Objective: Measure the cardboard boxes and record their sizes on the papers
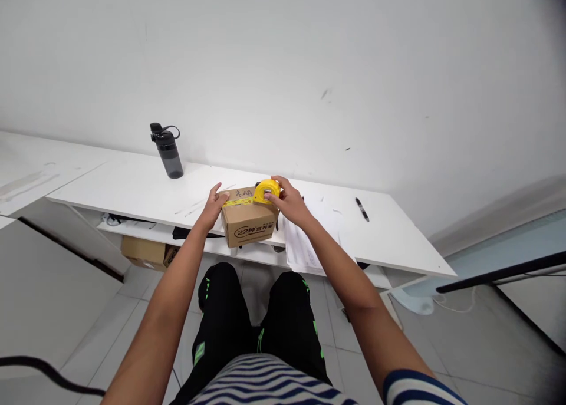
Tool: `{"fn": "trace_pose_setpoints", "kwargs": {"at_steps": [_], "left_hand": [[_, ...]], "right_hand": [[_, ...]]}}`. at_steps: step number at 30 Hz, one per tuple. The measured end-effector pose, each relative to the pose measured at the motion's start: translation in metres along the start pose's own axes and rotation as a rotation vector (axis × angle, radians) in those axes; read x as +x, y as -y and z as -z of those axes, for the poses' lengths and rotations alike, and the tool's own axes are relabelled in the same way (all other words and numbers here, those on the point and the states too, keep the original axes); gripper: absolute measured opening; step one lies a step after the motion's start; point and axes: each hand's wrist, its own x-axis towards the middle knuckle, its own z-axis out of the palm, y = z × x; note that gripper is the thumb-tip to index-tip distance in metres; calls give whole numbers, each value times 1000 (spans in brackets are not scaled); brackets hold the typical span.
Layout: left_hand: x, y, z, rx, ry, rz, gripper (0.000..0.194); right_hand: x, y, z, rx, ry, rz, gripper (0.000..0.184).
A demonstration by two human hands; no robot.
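A small brown cardboard box with black printing and handwriting on its top sits at the front edge of the white desk. My left hand grips its left side, thumb on the top edge and index finger raised. In my right hand is a yellow tape measure, held over the box's right end with the thumb across its face. Between the hands a yellow strip runs along the box top; whether it is the measure's blade or sticky tape I cannot tell.
Papers lie right of the box, partly over the desk's front edge. Farther right is a black pen. A dark water bottle stands back left by the wall. Under the desktop, another cardboard box is visible.
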Motion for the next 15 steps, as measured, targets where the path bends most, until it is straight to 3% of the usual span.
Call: {"fn": "trace_pose_setpoints", "kwargs": {"at_steps": [6,11,15], "left_hand": [[-24,-24,4,167,-367,-94,67],[-65,-26,-13,53,-210,118,86],[-73,-13,-24,-44,-162,154,98]], "right_hand": [[-2,5,-5,348,72,-50,72],[11,13,-8,466,44,-36,69],[16,20,-11,690,40,-142,59]]}}
